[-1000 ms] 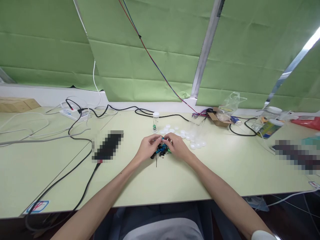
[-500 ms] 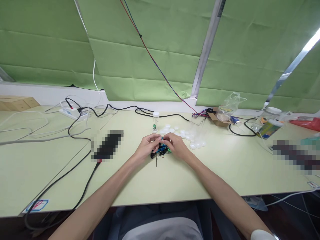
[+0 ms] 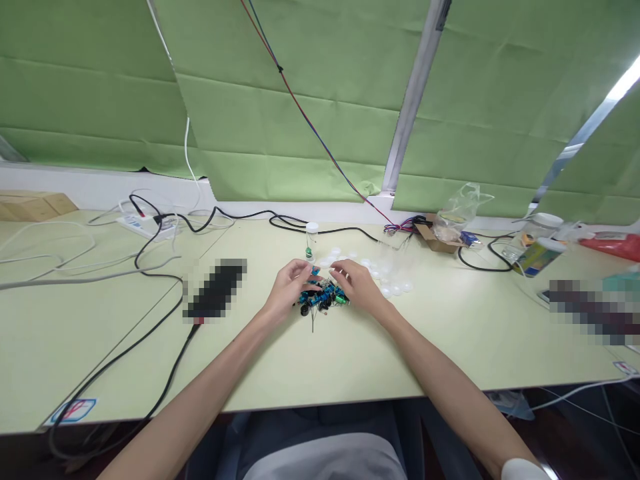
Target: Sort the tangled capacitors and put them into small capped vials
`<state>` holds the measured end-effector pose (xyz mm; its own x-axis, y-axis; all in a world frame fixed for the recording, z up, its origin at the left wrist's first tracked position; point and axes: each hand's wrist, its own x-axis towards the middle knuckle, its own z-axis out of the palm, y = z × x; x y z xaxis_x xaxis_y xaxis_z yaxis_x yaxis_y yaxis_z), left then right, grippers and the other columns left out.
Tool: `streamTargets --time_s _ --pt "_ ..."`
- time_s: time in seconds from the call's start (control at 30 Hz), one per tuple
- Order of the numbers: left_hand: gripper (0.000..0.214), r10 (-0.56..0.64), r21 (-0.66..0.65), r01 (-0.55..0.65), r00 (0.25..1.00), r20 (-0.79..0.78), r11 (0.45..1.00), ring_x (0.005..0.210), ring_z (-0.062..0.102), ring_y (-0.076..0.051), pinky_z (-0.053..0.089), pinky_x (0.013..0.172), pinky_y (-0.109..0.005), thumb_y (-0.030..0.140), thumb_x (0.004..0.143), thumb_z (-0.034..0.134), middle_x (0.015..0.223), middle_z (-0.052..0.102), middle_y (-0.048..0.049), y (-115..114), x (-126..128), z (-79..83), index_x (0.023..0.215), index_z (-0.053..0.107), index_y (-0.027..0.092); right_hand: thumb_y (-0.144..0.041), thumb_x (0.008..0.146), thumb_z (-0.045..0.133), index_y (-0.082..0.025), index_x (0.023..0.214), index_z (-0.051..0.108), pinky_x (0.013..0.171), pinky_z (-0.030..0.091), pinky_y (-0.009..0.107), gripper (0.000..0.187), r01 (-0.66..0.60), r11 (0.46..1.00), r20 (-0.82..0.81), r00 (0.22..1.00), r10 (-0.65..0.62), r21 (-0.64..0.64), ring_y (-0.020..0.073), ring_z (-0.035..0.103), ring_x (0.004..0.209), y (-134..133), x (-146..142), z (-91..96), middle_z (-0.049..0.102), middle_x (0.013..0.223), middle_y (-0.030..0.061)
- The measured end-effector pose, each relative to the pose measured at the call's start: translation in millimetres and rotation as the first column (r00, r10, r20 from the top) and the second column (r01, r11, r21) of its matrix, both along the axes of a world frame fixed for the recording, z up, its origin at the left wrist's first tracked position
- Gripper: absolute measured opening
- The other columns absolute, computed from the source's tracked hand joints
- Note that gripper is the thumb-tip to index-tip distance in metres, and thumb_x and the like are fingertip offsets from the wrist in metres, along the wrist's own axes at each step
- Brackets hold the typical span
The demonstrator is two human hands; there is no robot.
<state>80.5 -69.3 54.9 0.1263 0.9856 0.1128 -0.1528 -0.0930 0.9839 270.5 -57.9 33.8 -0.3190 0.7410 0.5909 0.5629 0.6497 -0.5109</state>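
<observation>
A pile of small electronic components (image 3: 324, 300), mostly blue and black with thin wire leads and a green one, lies on the table. My left hand (image 3: 286, 287) is over the pile's left side and pinches a small blue component (image 3: 315, 271) at its fingertips. The exact kind of that part is too small to make out. At the pile's right edge my right hand (image 3: 357, 283) has bent fingers set apart, with nothing visible in them. Just beyond the hands stands a clear vial with a white cap (image 3: 311, 229), a green component inside.
Several white round caps (image 3: 397, 288) and clear vials (image 3: 393, 257) lie behind my right hand. A blurred dark device (image 3: 217, 290) with a black cable is at left. Farther back are a power strip (image 3: 143, 225), a cardboard box (image 3: 437, 240) and a jar (image 3: 545, 227).
My hands were together around a small blue part. They have drawn apart, the blue part staying at my left fingertips, and more of the pile now shows.
</observation>
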Motion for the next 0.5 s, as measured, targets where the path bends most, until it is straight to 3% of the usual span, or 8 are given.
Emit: streamTargets --time_s 0.2,0.5 --pt "0.037 0.016 -0.041 -0.014 0.999 0.036 0.999 0.068 0.065 -0.016 0.053 0.059 -0.028 0.048 0.072 0.076 0.089 0.067 -0.0072 -3 2 1.6 0.086 0.058 0.019 -0.021 0.095 0.051 -0.018 0.098 0.065 0.078 0.043 0.031 0.014 0.098 0.994 0.116 0.989 -0.091 -0.05 0.0182 0.058 0.081 14 10 -9.6 0.066 0.089 0.0065" --pt "0.037 0.029 -0.054 -0.028 1.0 0.009 0.998 0.058 0.058 -0.011 0.048 0.053 -0.026 0.049 0.073 0.075 0.084 0.065 -0.0049 -4 3 2.6 0.084 0.059 0.018 -0.019 0.096 0.051 -0.017 0.106 0.069 0.076 0.039 0.029 0.021 0.072 0.988 0.276 0.96 -0.032 -0.135 0.019 0.057 0.086 16 2 -8.7 0.06 0.093 0.0089"
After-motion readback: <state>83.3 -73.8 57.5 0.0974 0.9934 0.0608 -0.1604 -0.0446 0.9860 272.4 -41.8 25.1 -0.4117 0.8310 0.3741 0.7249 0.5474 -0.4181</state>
